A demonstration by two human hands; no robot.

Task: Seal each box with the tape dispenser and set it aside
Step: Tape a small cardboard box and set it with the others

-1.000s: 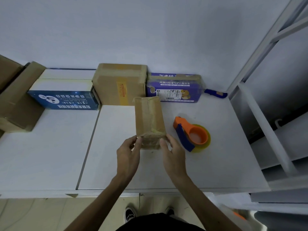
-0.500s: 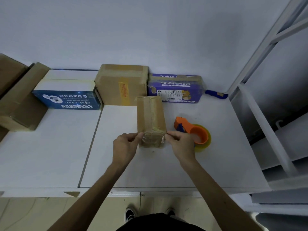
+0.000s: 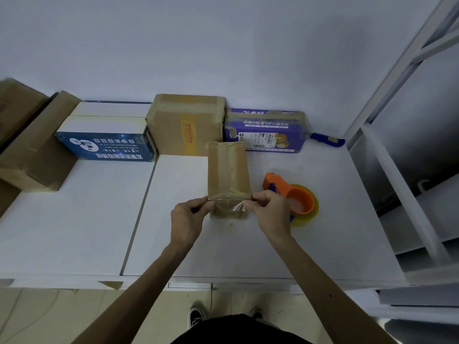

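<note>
Left grip: pinching clear tape at the near end of the box
Right grip: pinching the same strip's other side
Tape dispenser: lying on the desk beside the box

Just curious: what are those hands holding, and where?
A clear tape strip at the near end of the brown box: left hand pinches its left end, right hand its right end.

I see a white table made of two tops meeting at a dark seam. A small blue-handled tool lies at its back right corner, near the pale wall and a white metal rack. Below the front edge I make out dark shoes on a beige floor.
</note>
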